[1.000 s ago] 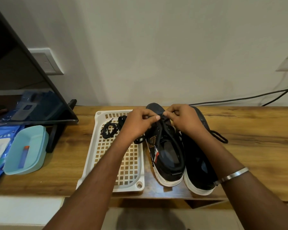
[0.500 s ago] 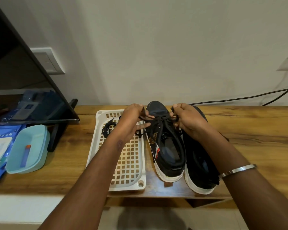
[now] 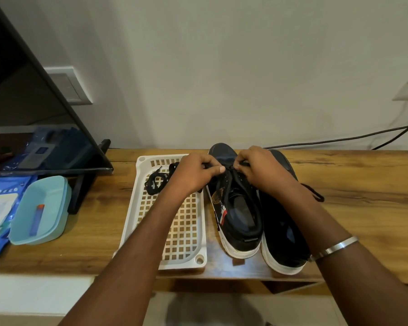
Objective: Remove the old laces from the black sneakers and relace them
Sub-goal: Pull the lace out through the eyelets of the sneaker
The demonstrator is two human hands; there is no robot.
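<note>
Seemingly both the left hand (image 3: 193, 175) and right hand (image 3: 260, 170) pinch the lace (image 3: 224, 184), eyelets hidden.

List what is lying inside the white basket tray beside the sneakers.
A loose black lace is bunched at the far end of the white basket tray; the near grid lies bare. The left hand and forearm cover part of the lace, so its full extent stays hidden.

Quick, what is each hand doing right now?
Left hand: pinching the black lace on the left sneaker.
Right hand: pinching the same lace.
</note>
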